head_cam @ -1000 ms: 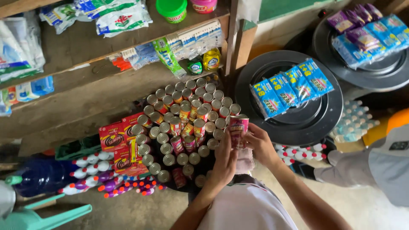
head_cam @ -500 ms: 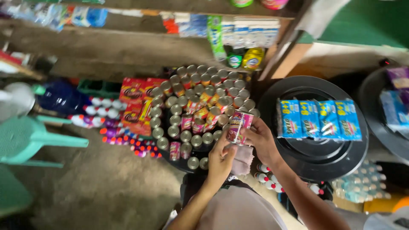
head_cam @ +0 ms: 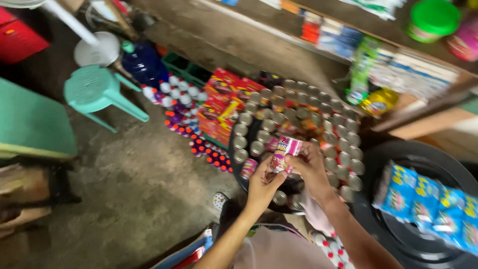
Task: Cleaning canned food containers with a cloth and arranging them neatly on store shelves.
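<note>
The pink-labelled can (head_cam: 285, 152) is kept gripped by both left hand (head_cam: 264, 185) and right hand (head_cam: 311, 167); since a second ago only the view has swung left; the tins (head_cam: 343, 144) are undisturbed.

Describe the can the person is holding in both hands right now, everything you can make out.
The can is a small cylinder with a pink and white printed label; its top rim looks like silvery metal. The picture is blurred, so the print cannot be told. It is tilted, top toward the shelf, and held just above the round stack of cans. The left hand grips its lower end from below, and the right hand pinches its side with the fingertips. Whether it is open or sealed cannot be told.
</note>
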